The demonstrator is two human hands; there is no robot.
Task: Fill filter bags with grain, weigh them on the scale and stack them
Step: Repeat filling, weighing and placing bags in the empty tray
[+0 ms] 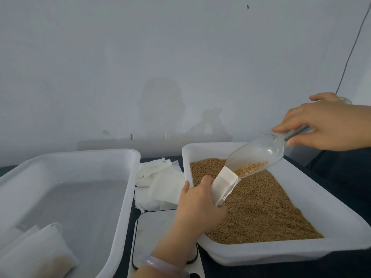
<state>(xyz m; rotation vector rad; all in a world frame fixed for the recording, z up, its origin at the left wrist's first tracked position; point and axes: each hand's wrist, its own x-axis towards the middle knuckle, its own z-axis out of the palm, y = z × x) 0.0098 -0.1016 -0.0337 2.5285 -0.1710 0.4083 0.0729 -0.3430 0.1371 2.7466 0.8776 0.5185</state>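
My left hand (197,205) grips a white filter bag (223,182) and holds it mouth-up over the brown grain (261,205) in the right white tray (321,197). My right hand (329,125) holds the handle of a clear plastic scoop (259,155), tilted down with its lip at the bag's mouth. A little grain lies in the scoop's front. The scale (154,233) sits between the two trays, partly hidden by my left forearm. Filled bags (38,251) lie in the near left corner of the left tray (124,197).
A loose pile of empty white filter bags (160,183) lies on the dark table behind the scale, between the trays. A plain wall stands close behind the table. A thin cable (353,51) hangs down at the far right.
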